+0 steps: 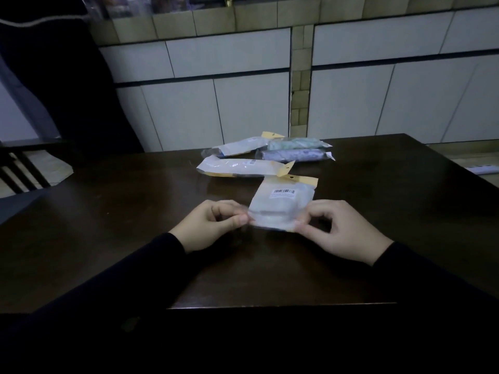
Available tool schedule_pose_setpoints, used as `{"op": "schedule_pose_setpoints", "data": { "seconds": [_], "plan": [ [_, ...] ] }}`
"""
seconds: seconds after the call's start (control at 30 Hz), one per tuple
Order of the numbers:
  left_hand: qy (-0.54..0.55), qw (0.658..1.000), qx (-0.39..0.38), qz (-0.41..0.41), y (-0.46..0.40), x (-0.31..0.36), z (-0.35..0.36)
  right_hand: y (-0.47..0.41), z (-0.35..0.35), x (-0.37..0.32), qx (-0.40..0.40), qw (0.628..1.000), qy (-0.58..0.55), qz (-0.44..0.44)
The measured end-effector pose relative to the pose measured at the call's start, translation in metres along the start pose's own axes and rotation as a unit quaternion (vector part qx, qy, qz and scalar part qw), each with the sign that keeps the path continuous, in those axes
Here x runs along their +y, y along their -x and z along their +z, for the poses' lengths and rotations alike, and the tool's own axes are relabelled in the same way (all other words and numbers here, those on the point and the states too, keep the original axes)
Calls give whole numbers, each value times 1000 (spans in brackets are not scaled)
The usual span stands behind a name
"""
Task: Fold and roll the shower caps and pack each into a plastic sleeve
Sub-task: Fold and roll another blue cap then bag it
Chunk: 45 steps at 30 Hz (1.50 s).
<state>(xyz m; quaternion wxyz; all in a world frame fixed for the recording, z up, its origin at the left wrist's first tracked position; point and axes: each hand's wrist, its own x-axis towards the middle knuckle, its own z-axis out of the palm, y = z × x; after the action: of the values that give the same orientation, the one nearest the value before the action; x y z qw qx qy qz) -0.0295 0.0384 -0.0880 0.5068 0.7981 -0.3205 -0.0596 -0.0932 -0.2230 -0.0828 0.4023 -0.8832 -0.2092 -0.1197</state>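
Observation:
A clear plastic sleeve with a yellow header and a barcode label lies on the dark table, a pale folded cap inside it. My left hand pinches the sleeve's near left corner. My right hand pinches its near right corner. Behind it lie several more sleeves: a white one with a yellow tab, another white one, a rolled green cap in a sleeve and a rolled purple cap in a sleeve.
A dark chair stands at the table's left. White tiled cabinet fronts run behind the table. The table's near edge is close to my body. A pale object lies at the far right.

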Motion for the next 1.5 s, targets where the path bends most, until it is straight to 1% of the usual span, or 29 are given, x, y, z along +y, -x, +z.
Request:
{"op": "schedule_pose_setpoints", "data": {
  "seconds": [0.07,0.17,0.27,0.37,0.47,0.53,0.6,0.67,0.77,0.87,0.9,0.97,1.0,1.03,1.1,1.17,1.23,1.3,1.33,1.37,1.4,1.5],
  "plan": [
    [-1,1000,7,-2,-1,0,3,1,4,-3,4,1000,23,13],
    [-22,1000,14,-15,-4,2,6,-2,6,-4,16,997,42,66],
    [-29,997,33,-58,-5,8,9,-3,5,-2,14,990,58,129],
    [-63,991,27,-117,-10,16,12,-4,6,-3,20,982,76,171],
    [-107,982,28,-156,-16,21,14,-11,5,-4,-1,970,110,215],
    [-128,977,43,-163,-17,22,18,-15,2,-7,-23,961,121,247],
    [-139,976,62,-159,-17,22,22,-17,-1,-8,-33,954,118,273],
    [-148,975,78,-147,-16,22,25,-18,0,-7,-26,950,124,284],
    [-199,964,95,-151,-16,23,30,-21,0,-9,-23,929,199,312],
    [-230,952,145,-139,-14,30,36,-23,-5,-9,-42,907,240,343],
    [-250,948,157,-119,-14,32,39,-23,-6,-8,-43,906,242,343],
    [-293,941,161,-46,-14,35,42,-25,-6,-7,-40,910,233,342],
    [-305,941,147,-19,-15,37,44,-26,-5,-7,-44,911,221,345],
    [-306,944,126,-10,-16,39,47,-27,-5,-7,-50,912,208,351],
    [-285,954,81,-42,-18,42,52,-27,-4,-6,-51,916,168,361],
    [-266,958,68,-82,-19,49,56,-24,-5,-4,-37,931,98,350],
    [-232,964,69,-110,-21,57,57,-19,-6,-8,-1,946,-3,325],
    [-164,976,73,-123,-23,67,56,-13,-5,-17,53,950,-97,291],
    [-124,982,75,-124,-24,72,56,-11,-6,-21,82,951,-124,271],
    [-84,985,77,-126,-25,78,56,-9,-7,-25,102,955,-123,249],
    [-46,988,78,-128,-26,84,55,-6,-8,-30,118,962,-96,226],
    [22,986,90,-135,-32,93,51,-4,-7,-46,168,970,41,171]
  ]
}}
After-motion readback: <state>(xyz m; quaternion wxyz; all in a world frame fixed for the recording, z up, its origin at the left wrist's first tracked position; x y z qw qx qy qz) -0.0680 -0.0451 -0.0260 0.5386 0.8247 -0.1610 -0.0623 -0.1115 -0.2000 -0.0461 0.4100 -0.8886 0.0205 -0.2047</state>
